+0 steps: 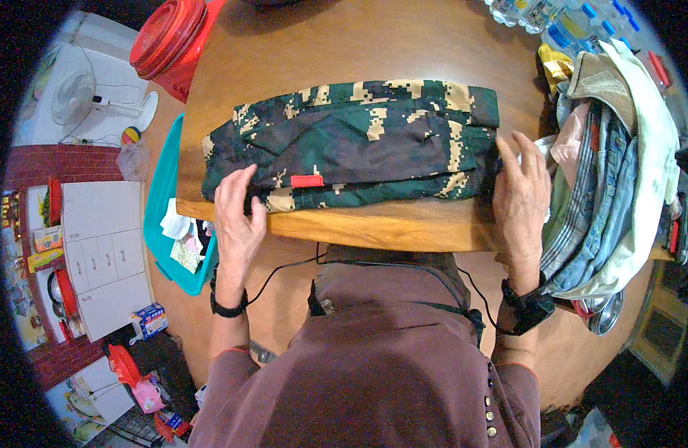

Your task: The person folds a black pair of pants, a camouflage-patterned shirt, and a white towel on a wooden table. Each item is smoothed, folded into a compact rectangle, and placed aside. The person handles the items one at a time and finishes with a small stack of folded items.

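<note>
A camouflage garment (349, 140) lies folded into a long flat bundle along the front of the wooden table (377, 229). It has a pixel pattern in green, dark and tan, and a small red patch (307, 181) near its lower edge. My left hand (237, 215) is at the bundle's lower left corner, thumb and fingers apart around the edge of the cloth. Beside the right end my right hand (520, 201) hovers with spread fingers, its fingertips close to the cloth. Whether the fingertips press on the fabric is hard to tell.
A pile of folded clothes (596, 179) stands at the table's right side, with plastic bottles (568, 28) behind it. Left of the table are a teal bin (159, 224) holding cloth pieces and a red plastic container (170, 39). A black cable (372, 263) runs between my wrists.
</note>
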{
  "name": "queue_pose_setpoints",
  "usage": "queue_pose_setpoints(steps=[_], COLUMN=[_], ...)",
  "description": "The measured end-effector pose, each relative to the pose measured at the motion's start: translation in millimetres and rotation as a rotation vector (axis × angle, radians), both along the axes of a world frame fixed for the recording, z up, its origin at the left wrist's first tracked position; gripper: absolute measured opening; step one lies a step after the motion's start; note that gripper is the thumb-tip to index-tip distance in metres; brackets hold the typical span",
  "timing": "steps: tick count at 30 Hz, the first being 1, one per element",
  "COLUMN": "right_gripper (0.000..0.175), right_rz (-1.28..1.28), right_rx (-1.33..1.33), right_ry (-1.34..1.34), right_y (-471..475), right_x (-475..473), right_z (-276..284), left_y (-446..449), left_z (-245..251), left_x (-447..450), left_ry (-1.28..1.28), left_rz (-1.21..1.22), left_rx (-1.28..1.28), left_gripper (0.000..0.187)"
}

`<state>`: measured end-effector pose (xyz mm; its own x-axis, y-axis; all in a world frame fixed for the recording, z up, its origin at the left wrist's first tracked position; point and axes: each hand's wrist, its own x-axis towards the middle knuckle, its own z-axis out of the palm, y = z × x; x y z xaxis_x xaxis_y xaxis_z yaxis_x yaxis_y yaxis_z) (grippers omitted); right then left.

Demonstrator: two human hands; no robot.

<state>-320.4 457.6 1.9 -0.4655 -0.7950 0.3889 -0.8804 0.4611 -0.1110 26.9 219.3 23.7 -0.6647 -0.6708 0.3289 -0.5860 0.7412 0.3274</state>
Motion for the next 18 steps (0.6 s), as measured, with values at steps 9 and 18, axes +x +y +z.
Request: queue_pose_setpoints(steps=[9,18], right_gripper=[0.047,0.009], right_rz=[0.106,0.134], right_rx=[0.108,0.218], right_ry=[-0.011,0.059], right_y=[3,1], right_x=[4,50], right_z=[-8,0], left_y=[80,23], left_z=[12,-24], left_x=[-72,-80], left_ry=[-0.052,-0.174], left_rz=[-0.267,-0.344], left_rx=[0.257,0.05], left_gripper=[0.072,0.074])
